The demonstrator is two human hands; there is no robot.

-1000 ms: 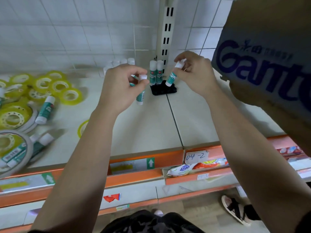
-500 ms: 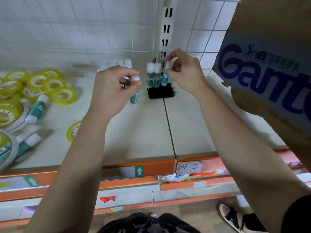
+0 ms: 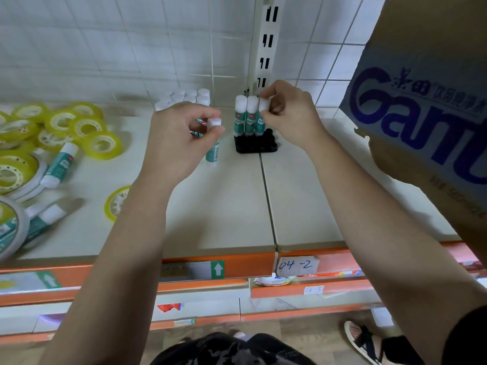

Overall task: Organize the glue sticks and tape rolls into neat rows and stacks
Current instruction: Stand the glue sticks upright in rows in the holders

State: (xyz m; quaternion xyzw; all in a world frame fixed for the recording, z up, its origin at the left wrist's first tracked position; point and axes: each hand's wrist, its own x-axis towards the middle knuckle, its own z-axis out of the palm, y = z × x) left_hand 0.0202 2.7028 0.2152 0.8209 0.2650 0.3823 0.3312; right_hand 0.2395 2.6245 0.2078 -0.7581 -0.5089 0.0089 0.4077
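Overhand, left hand (image 3: 179, 139) and right hand (image 3: 292, 115).

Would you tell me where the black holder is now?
In the head view, the black holder stands at the back of the shelf, below the slotted upright, left of the right hand, holding upright glue sticks.

Between the right fingers (image 3: 279, 106), a teal-and-white plastic glue stick (image 3: 259, 126) looks smooth and glossy. Left of the left fingers (image 3: 201, 113), translucent yellow tape rolls (image 3: 101, 144) shine. Beneath, the cream metal shelf (image 3: 232, 206) is matt.
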